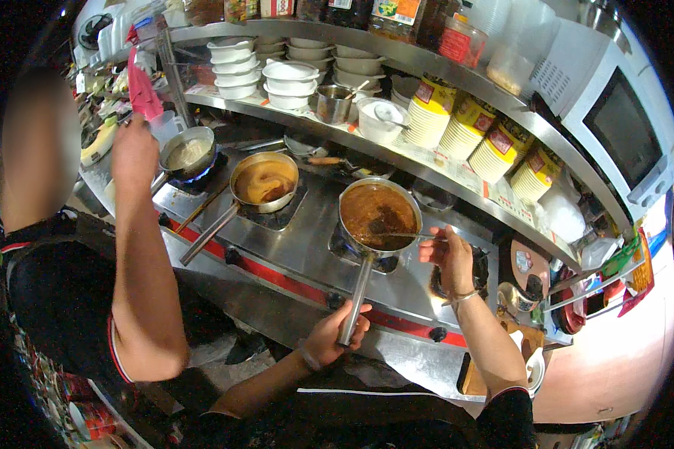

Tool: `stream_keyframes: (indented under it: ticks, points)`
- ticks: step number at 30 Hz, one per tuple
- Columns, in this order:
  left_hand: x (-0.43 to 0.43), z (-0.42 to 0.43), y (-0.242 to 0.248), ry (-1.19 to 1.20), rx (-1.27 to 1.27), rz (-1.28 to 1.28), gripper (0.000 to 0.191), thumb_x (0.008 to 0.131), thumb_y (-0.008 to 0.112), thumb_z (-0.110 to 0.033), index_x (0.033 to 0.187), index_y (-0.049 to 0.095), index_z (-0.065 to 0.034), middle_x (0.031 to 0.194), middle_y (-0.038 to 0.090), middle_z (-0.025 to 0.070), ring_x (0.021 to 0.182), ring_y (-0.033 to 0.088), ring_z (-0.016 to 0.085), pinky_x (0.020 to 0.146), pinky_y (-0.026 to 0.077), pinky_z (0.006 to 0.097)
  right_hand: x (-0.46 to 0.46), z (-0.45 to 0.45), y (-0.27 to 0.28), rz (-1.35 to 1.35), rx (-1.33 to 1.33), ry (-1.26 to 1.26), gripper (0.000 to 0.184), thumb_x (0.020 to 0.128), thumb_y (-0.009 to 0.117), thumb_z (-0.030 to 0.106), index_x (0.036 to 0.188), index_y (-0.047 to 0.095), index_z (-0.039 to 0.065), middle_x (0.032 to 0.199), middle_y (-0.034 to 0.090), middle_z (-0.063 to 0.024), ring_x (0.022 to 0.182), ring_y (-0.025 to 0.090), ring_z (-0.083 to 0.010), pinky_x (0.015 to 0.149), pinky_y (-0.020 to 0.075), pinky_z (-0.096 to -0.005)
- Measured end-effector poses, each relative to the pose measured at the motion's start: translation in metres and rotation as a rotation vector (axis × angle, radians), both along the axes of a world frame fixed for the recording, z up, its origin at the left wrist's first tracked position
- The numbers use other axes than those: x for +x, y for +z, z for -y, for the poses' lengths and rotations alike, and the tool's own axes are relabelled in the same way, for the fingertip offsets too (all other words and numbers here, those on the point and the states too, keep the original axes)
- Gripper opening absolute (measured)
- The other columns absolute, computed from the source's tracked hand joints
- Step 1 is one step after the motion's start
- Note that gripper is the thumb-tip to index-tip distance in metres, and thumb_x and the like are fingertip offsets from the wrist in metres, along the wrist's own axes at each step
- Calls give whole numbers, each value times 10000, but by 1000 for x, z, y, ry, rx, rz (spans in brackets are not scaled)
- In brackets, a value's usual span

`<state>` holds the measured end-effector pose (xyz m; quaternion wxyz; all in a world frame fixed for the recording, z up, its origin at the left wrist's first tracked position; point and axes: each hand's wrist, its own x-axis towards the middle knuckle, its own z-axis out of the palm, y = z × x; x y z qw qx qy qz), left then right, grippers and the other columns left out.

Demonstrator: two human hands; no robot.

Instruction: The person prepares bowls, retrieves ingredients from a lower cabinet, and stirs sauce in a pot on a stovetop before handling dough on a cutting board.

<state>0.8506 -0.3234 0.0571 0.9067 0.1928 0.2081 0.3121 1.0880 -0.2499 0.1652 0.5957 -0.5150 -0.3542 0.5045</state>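
My left hand (337, 331) grips the long metal handle of a saucepan (363, 303) near its end. Brown bubbling sauce (379, 210), with a darker patch in it, fills much of this pan, which sits on a burner of the steel gas stove. Between the fingers of my right hand (452, 258) is the thin metal handle of a utensil (413, 236), probably a spoon. Its far end dips into the sauce and is hidden. To the left, a second saucepan (264, 181) of swirled orange-brown sauce stands on another burner, its handle pointing toward me.
A co-worker's raised arm (146, 269) reaches in at the left, by a smaller pan (188, 150) over a blue flame. A steel shelf (292, 123) behind the burners holds stacked white bowls (236, 70) and paper cups (432, 109). At right are a microwave (618, 129) and a wooden board (474, 376).
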Motion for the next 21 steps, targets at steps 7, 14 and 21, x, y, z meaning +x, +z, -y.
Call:
stream_keyframes:
  ticks: [7, 14, 21]
  points:
    - [2, 0, 5, 32, -66, -67, 463, 958, 298, -433, 1216, 433, -72, 779, 524, 52, 576, 436, 111, 521, 353, 263, 3, 3, 5, 25, 76, -63, 385, 944, 408, 327, 1017, 536, -29, 744, 625, -122, 575, 592, -184, 567, 491, -282]
    - [8, -1, 11, 99, -39, -92, 455, 967, 236, -428, 1231, 433, -114, 626, 435, 13, 478, 392, 105, 422, 341, 245, -2, -7, -21, -133, 119, -216, 393, 938, 429, 344, 1013, 523, -30, 766, 621, -137, 616, 596, -186, 593, 492, -294]
    - [3, -5, 11, 28, -36, 18, 408, 962, 285, -423, 1253, 382, -154, 655, 404, -2, 465, 346, 95, 420, 306, 242, 8, -35, -42, -251, -52, -198, 295, 925, 437, 283, 911, 539, 6, 712, 597, -115, 551, 544, -171, 552, 476, -284]
